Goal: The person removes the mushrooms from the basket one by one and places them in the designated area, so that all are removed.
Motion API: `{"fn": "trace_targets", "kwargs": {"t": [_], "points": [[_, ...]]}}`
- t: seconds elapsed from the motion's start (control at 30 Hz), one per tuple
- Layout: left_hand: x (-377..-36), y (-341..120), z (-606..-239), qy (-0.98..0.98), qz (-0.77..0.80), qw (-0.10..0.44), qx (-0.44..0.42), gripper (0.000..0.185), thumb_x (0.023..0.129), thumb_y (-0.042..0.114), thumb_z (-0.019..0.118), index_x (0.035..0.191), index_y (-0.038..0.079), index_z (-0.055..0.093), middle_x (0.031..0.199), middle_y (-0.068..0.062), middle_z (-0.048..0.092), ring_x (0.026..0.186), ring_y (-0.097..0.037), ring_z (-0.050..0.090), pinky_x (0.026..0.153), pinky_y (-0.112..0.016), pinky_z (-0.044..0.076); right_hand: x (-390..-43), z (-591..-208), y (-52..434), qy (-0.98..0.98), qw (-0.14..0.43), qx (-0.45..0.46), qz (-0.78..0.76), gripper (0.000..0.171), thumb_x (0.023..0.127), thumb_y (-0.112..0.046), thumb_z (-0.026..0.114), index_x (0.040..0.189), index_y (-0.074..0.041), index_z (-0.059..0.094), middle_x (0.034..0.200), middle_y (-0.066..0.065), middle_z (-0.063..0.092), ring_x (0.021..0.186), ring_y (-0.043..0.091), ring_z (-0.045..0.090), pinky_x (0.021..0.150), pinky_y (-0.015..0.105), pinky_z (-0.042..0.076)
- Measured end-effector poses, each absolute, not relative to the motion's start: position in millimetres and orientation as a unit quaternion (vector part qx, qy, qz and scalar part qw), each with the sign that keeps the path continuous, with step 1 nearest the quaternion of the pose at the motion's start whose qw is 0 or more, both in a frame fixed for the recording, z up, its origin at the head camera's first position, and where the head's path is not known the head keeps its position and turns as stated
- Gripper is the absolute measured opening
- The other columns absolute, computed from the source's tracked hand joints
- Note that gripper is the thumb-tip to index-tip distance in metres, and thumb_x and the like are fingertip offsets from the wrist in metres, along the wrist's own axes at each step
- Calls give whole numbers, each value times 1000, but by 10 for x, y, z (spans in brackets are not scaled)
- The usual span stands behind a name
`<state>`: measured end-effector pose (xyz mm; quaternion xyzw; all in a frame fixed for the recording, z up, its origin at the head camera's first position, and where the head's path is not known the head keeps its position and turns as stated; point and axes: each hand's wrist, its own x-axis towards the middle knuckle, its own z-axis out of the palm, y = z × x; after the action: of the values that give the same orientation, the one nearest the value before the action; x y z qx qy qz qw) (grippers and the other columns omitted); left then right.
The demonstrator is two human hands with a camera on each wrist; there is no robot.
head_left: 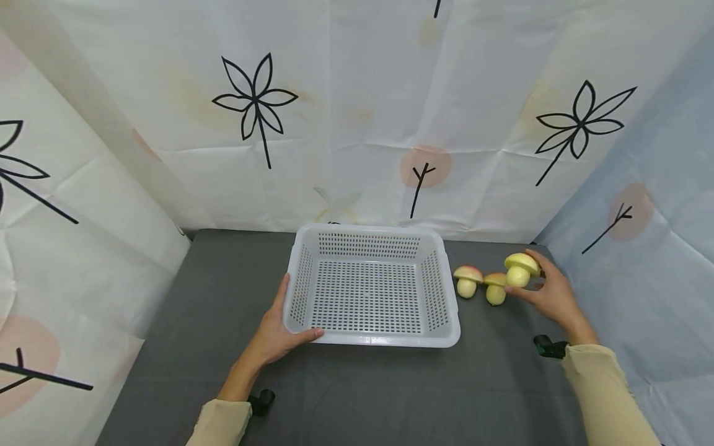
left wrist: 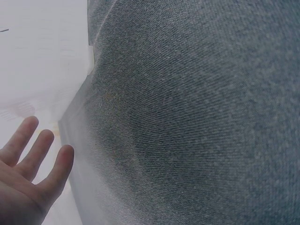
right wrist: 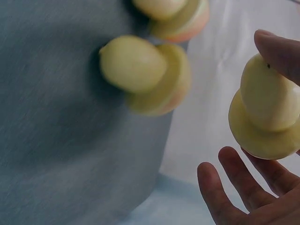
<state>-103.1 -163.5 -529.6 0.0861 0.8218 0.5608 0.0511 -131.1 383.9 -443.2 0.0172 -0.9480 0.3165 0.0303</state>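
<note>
A white perforated plastic basket (head_left: 365, 297) stands on the grey cloth of the table. At its front left corner is my left hand (head_left: 276, 337), the thumb lying on the front rim and a finger along the left side. In the left wrist view, outstretched fingers (left wrist: 61, 168) of that hand are spread apart. My right hand (head_left: 549, 291) pinches a yellow toy mushroom (head_left: 520, 270) between thumb and fingers, stem down. The right wrist view shows this held mushroom (right wrist: 267, 105) raised off the cloth. Close beside it sit two red-and-yellow mushrooms (head_left: 495, 288).
Printed white sheets (head_left: 357, 124) hang behind the table and along both sides. The grey tabletop (head_left: 390, 396) extends in front of the basket, and the two mushrooms are by the basket's right wall. Each wrist carries a small black camera mount (head_left: 549, 347).
</note>
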Motion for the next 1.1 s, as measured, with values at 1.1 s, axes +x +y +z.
{"fn": "trace_targets", "kwargs": {"t": [1.1], "points": [[-1031,-1637,-5306,832,547,53,77,138,67,38,97,163,35,-3,155,-13,43,110,-32,63,94,-51,45,-1401,-5087,4357,-957,-56,-55,280,96,80,-10,85,150,15,24,141,47,30,123,63,35,96,71,30]]}}
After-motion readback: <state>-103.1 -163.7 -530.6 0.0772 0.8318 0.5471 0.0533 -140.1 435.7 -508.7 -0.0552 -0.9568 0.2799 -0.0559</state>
